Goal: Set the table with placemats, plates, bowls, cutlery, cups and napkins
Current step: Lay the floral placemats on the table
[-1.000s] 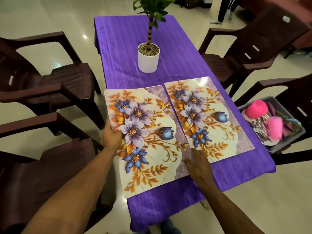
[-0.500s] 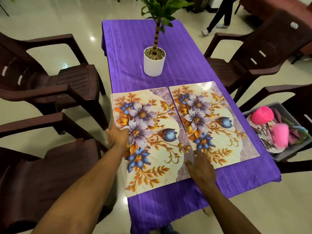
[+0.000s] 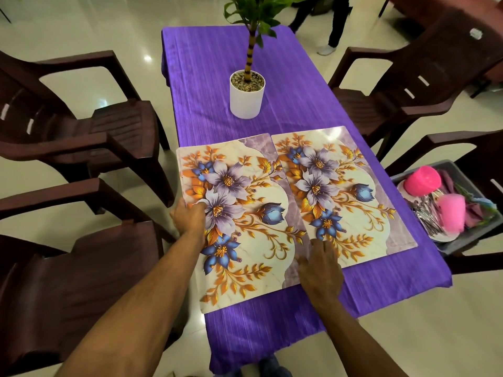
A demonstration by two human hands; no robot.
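I'm on the placemat step — left hand [image 3: 189, 217] pinches the left placemat [image 3: 245, 221] edge, right hand [image 3: 321, 270] fingers spread flat between both mats — next, plates from the bin [image 3: 462, 235] beyond my right fingers.

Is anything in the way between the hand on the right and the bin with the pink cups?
Nothing visible blocks it. From the right hand, the path crosses the flat right placemat and bare tablecloth to the grey bin on the chair.
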